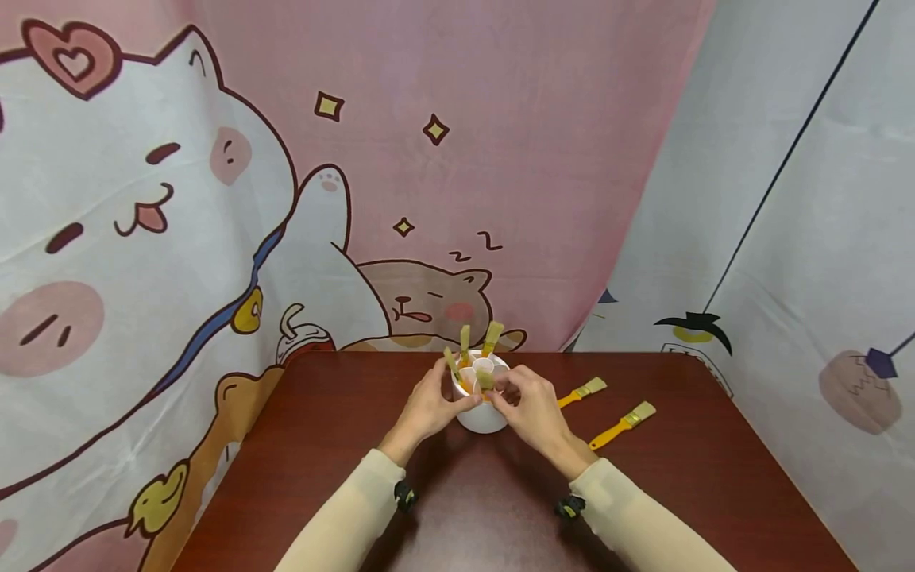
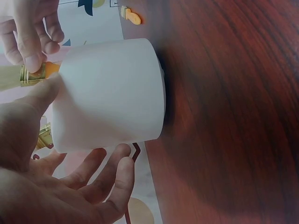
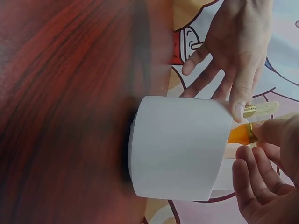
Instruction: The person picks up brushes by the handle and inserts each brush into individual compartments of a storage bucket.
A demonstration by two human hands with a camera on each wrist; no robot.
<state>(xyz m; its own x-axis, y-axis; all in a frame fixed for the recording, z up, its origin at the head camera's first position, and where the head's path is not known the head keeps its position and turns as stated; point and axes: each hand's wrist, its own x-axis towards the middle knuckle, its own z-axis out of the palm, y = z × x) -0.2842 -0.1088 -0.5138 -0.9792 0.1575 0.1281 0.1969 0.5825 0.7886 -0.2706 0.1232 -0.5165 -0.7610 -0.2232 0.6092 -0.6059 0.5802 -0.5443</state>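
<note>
A white round organizer pot (image 1: 482, 419) with compartments stands upright on the table. My left hand (image 1: 431, 407) holds it at the left, thumb at the near rim and fingers along the side. Between thumb and fingers of my right hand (image 1: 533, 407) is a paintbrush (image 3: 240, 134), pinched at its metal ferrule. That brush's orange handle goes down into a near compartment, bristles up; its lower end is hidden by the wall. Several other brushes stand bristles up in the pot, among them one at the back right (image 1: 493, 338) and one at the left (image 1: 451, 362).
Right of the pot, two yellow-handled paintbrushes lie on the dark red wooden table (image 1: 314, 445): a farther brush (image 1: 588, 389), partly behind my right hand, and a nearer brush (image 1: 622, 426). A cartoon-printed cloth (image 1: 557, 159) hangs behind the table's far edge.
</note>
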